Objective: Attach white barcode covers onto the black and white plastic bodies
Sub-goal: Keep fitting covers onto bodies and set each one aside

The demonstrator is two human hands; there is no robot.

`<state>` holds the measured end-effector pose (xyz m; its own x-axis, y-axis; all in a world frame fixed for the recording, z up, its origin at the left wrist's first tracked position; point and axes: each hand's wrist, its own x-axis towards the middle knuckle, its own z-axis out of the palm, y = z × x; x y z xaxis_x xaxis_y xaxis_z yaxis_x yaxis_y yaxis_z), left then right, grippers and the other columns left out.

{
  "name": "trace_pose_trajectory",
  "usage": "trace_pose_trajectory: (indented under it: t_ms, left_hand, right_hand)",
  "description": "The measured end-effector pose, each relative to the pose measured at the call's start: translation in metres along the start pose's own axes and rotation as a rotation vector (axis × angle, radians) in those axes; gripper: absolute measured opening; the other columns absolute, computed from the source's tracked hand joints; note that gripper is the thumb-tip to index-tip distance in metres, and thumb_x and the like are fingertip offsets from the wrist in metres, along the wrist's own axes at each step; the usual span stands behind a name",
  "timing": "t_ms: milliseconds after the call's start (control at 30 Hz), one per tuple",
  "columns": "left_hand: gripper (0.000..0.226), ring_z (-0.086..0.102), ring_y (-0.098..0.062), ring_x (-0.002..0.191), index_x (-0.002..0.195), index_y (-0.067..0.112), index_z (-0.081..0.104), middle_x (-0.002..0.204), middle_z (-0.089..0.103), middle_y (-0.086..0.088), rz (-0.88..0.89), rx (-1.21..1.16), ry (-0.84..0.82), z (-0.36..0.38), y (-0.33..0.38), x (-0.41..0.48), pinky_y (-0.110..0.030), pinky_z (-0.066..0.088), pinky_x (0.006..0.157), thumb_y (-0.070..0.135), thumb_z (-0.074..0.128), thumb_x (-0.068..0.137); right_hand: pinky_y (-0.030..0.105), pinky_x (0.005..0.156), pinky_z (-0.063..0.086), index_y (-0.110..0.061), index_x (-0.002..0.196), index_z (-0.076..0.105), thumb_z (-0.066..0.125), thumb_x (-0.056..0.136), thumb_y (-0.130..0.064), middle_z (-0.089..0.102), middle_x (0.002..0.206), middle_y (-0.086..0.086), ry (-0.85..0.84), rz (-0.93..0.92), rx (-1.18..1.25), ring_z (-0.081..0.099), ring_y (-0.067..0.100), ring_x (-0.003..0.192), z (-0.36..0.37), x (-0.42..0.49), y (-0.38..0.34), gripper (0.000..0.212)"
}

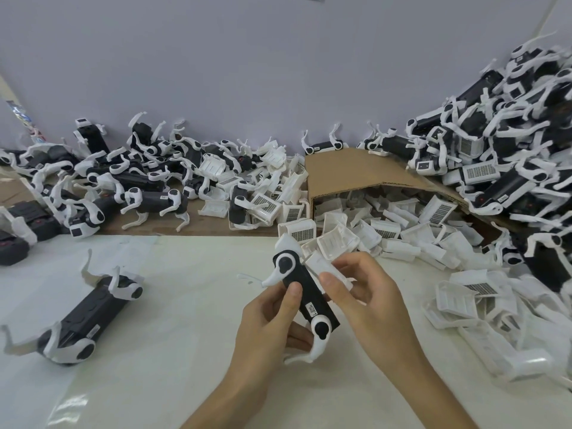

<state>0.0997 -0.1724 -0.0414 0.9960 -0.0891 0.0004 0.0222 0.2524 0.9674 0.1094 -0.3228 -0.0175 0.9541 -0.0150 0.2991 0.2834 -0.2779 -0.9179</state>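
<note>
Fingers of the right hand pinch a white barcode cover at its near end, thumb on top, the rest curled under. Those of the left hand are clamped round the black and white plastic body, thumb pressed on its black flank, others wrapped behind. Body is held above the worktop, tilted, one end up & away, other end low toward the person. Cover sits just beside its upper right edge; can't tell if touching or if any tab is engaged.

Step in hand, as I judge: seating cover on body. To do it well: firm left grip w/ thumb off the seat area, square the cover's edges to the body before pressing, hook one side first, then press evenly till flush. Forcing it at an angle prob. snaps thin tabs.

Body: long black block, round white hip caps w/ black centres at both ends, thin curved white legs, small printed label on its side. Cover: small white moulded shell; barcode face not visible here.

Further out: loose covers spill from a tipped cardboard box behind the hands.
</note>
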Motion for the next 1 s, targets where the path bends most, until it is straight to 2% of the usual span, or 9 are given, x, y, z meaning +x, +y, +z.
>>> trace_pose_trajectory:
  t_ms: [133, 267, 333, 500, 567, 733, 867, 933, 1000]
  left_hand:
    - [0.028, 0.062, -0.019, 0.048, 0.079, 0.029, 0.074, 0.059, 0.064, -0.002, 0.012, 0.007, 0.011, -0.001, 0.0, -0.001, -0.023, 0.05, 0.049, 0.053, 0.06, 0.08]
    - [0.028, 0.063, -0.019, 0.048, 0.084, 0.029, 0.075, 0.06, 0.064, -0.001, 0.007, -0.009, 0.016, -0.003, 0.0, 0.001, -0.023, 0.051, 0.049, 0.052, 0.06, 0.081]
    - [0.028, 0.065, -0.021, 0.051, 0.088, 0.03, 0.076, 0.065, 0.066, -0.003, 0.013, -0.003, 0.002, -0.004, 0.0, 0.001, -0.024, 0.052, 0.051, 0.053, 0.061, 0.081]
    - [0.03, 0.068, -0.026, 0.06, 0.104, 0.036, 0.075, 0.077, 0.069, -0.01, 0.026, 0.042, -0.062, -0.006, -0.003, 0.002, -0.027, 0.055, 0.058, 0.052, 0.062, 0.082]
    - [0.029, 0.068, -0.025, 0.06, 0.103, 0.035, 0.074, 0.077, 0.071, -0.011, 0.026, 0.046, -0.07, -0.006, -0.003, 0.003, -0.027, 0.054, 0.057, 0.051, 0.06, 0.084]
    - [0.028, 0.065, -0.019, 0.056, 0.094, 0.033, 0.073, 0.068, 0.069, -0.003, 0.036, 0.062, -0.064, -0.005, -0.008, 0.003, -0.024, 0.052, 0.055, 0.053, 0.056, 0.084]
    - [0.032, 0.072, -0.032, 0.068, 0.095, 0.033, 0.075, 0.082, 0.074, -0.015, 0.0, -0.012, 0.004, -0.007, -0.009, 0.006, -0.044, 0.062, 0.068, 0.056, 0.057, 0.081]
    - [0.031, 0.073, -0.033, 0.071, 0.098, 0.036, 0.076, 0.089, 0.075, -0.016, -0.011, -0.038, 0.001, -0.008, -0.008, 0.009, -0.048, 0.06, 0.075, 0.055, 0.057, 0.082]
    - [0.037, 0.07, -0.028, 0.068, 0.105, 0.028, 0.074, 0.086, 0.074, -0.015, -0.02, -0.041, -0.019, -0.01, -0.007, 0.01, -0.048, 0.061, 0.075, 0.052, 0.057, 0.084]
  right_hand:
    - [0.007, 0.078, 0.043, -0.03, 0.098, 0.062, 0.065, 0.082, -0.048, 0.07, 0.094, -0.021, -0.08, -0.054, -0.163, 0.065, 0.0, 0.093, 0.006, -0.004, 0.0, 0.024]
    - [0.022, 0.085, 0.047, -0.033, 0.106, 0.059, 0.06, 0.087, -0.047, 0.069, 0.104, -0.022, -0.146, -0.066, -0.204, 0.063, 0.003, 0.102, 0.006, -0.004, 0.001, 0.024]
    - [0.021, 0.083, 0.049, -0.034, 0.106, 0.059, 0.059, 0.087, -0.045, 0.069, 0.105, -0.023, -0.152, -0.071, -0.208, 0.063, 0.005, 0.103, 0.005, -0.004, 0.001, 0.022]
    - [0.022, 0.076, 0.05, -0.03, 0.099, 0.062, 0.063, 0.09, -0.038, 0.072, 0.094, -0.015, -0.138, -0.051, -0.158, 0.067, 0.008, 0.091, 0.003, -0.004, 0.003, 0.013]
    - [0.023, 0.072, 0.052, -0.028, 0.096, 0.062, 0.065, 0.095, -0.033, 0.072, 0.09, -0.013, -0.15, -0.031, -0.148, 0.067, 0.008, 0.084, 0.001, -0.003, 0.004, 0.006]
    - [0.024, 0.068, 0.053, -0.023, 0.09, 0.061, 0.06, 0.099, -0.032, 0.072, 0.081, -0.009, -0.125, -0.037, -0.157, 0.068, 0.008, 0.077, -0.001, -0.001, 0.005, 0.012]
    - [0.015, 0.073, 0.05, -0.027, 0.097, 0.062, 0.056, 0.095, -0.04, 0.071, 0.089, -0.015, -0.173, -0.097, -0.174, 0.068, 0.008, 0.09, 0.004, -0.004, 0.006, 0.014]
    - [0.012, 0.076, 0.049, -0.031, 0.101, 0.062, 0.053, 0.095, -0.04, 0.071, 0.092, -0.016, -0.199, -0.109, -0.177, 0.067, 0.007, 0.095, 0.006, -0.005, 0.006, 0.014]
    - [0.012, 0.077, 0.049, -0.035, 0.106, 0.063, 0.051, 0.097, -0.041, 0.071, 0.095, -0.016, -0.204, -0.108, -0.173, 0.067, 0.006, 0.097, 0.005, -0.004, 0.006, 0.016]
